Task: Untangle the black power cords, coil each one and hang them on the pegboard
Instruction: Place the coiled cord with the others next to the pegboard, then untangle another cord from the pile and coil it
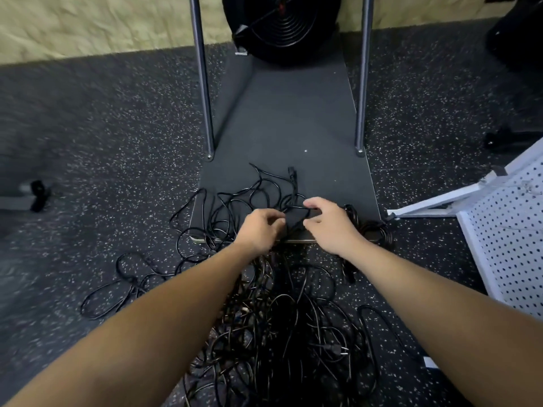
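I am watching the black power cords (282, 324) lying in one dense tangle on the speckled floor (123, 136), heaped just below the near edge of a dark platform (288, 118); looser loops are spilling up over that near edge onto the platform, and one long loop is trailing away toward the left across the floor; a tighter bundle of cord (373, 230) is sitting at the platform's near right corner. Both arms are reaching out over the heap; the left hand (260, 229) is curling its fingers and pinching a strand at the near edge of the platform; the right hand (329, 221) is just beside it, thumb and forefinger closing on the same strand, which is stretching taut between the two grips. A plug end (291, 174) is lying on the platform just beyond the hands. Two metal uprights (205, 113) are standing on the platform, one near each side edge; a black round fan (282, 27) is resting at its far edge against the wall. The white pegboard (511, 242) is leaning tilted on the floor off the platform's near right corner, well apart from the cords.
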A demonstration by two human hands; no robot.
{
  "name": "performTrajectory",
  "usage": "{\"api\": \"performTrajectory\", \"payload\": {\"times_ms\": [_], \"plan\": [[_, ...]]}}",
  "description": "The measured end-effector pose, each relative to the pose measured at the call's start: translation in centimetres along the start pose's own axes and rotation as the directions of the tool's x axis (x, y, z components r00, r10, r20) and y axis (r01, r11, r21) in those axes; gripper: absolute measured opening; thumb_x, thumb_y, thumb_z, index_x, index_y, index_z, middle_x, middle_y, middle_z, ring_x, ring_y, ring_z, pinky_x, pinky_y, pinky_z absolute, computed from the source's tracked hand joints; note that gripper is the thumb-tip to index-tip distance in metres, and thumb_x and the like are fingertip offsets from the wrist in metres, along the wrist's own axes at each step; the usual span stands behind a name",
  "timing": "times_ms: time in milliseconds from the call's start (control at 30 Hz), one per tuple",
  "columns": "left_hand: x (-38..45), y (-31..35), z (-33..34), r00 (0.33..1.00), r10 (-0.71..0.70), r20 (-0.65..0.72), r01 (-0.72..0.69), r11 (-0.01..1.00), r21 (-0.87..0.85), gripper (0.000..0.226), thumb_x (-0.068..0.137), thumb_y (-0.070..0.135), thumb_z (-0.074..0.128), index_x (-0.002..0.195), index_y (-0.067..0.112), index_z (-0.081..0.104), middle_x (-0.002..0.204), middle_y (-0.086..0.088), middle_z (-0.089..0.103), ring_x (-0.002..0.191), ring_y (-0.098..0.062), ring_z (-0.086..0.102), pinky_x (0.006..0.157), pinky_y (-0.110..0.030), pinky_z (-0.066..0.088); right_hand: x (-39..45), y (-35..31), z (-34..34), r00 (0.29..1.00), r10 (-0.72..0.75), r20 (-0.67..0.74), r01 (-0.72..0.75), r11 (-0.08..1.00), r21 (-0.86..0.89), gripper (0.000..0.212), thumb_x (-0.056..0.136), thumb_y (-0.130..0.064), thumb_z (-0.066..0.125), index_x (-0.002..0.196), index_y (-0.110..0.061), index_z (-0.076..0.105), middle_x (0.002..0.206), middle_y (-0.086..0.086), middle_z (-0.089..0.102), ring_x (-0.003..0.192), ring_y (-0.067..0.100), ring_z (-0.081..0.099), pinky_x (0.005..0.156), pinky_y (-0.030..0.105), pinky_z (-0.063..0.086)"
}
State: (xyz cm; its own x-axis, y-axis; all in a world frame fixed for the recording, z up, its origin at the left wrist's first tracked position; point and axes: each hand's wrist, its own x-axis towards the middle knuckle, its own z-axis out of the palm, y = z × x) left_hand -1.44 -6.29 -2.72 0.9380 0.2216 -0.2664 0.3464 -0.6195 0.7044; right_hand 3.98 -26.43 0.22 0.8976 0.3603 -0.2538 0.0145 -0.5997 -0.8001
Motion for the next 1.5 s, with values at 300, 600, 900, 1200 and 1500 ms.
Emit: {"api": "performTrajectory", "payload": {"times_ms": [300, 600, 900, 1200, 1500], "plan": [[2.7, -3.7, 0.2, 0.998, -0.066, 0.016, 0.068, 0.986, -0.152, 0.032, 0.105, 0.024, 0.073, 0.136, 0.020, 0.075, 0.118, 0.002, 0.079, 0.113, -0.014, 0.073, 0.108, -0.030, 0.053, 6.0, 1.2, 3.4, 0.986, 0.069, 0.149, -0.017, 0.945, -0.327, 0.058, 0.099, -0.019, 0.078, 0.152, -0.016, 0.057, 0.147, 0.007, 0.066, 0.131, 0.021, 0.066, 0.112, 0.030, 0.048], [1.6, -0.7, -3.4, 0.998, 0.052, 0.030, -0.049, 0.996, -0.079, 0.037, 0.102, 0.011, 0.075, 0.135, 0.027, 0.077, 0.115, 0.005, 0.080, 0.106, -0.012, 0.075, 0.103, -0.028, 0.057, 2.9, -2.2, -0.3, 0.999, -0.042, -0.029, 0.040, 0.997, -0.061, 0.010, 0.100, -0.016, 0.077, 0.094, -0.024, 0.075, 0.084, -0.011, 0.072, 0.070, 0.009, 0.069, 0.079, 0.034, 0.058], [-6.4, 7.5, -13.2, 0.964, 0.265, 0.000, -0.265, 0.964, -0.008, 0.012, 0.105, 0.013, 0.073, 0.098, 0.018, 0.081, 0.084, 0.003, 0.076, 0.068, 0.000, 0.057, 0.072, -0.021, 0.047, -7.5, -14.3, -7.9, 0.983, -0.184, -0.016, 0.185, 0.978, 0.093, 0.007, 0.106, -0.012, 0.068, 0.109, -0.008, 0.074, 0.089, 0.007, 0.078, 0.066, 0.011, 0.066, 0.060, 0.026, 0.056], [-16.9, 14.2, -18.0, 0.900, 0.437, 0.004, -0.435, 0.897, -0.078, 0.011, 0.109, 0.019, 0.059, 0.102, 0.016, 0.067, 0.095, 0.003, 0.081, 0.088, -0.026, 0.073, 0.090, -0.040, 0.059, -17.7, -22.3, -12.1, 0.960, -0.227, -0.164, 0.256, 0.950, 0.180, 0.012, 0.102, -0.027, 0.071, 0.098, -0.020, 0.079, 0.079, -0.003, 0.078, 0.060, 0.017, 0.048, 0.057, 0.033, 0.037], [-22.4, 16.0, -18.1, 0.890, 0.429, 0.151, -0.400, 0.897, -0.190, 0.027, 0.107, 0.033, 0.072, 0.134, 0.031, 0.069, 0.080, -0.003, 0.052, 0.063, -0.015, 0.044, 0.060, -0.027, 0.044, -22.5, -23.8, -13.7, 0.951, -0.180, -0.252, 0.236, 0.948, 0.213, 0.025, 0.099, -0.026, 0.073, 0.079, -0.014, 0.081, 0.092, -0.010, 0.082, 0.078, 0.003, 0.066, 0.075, 0.028, 0.047]]}}
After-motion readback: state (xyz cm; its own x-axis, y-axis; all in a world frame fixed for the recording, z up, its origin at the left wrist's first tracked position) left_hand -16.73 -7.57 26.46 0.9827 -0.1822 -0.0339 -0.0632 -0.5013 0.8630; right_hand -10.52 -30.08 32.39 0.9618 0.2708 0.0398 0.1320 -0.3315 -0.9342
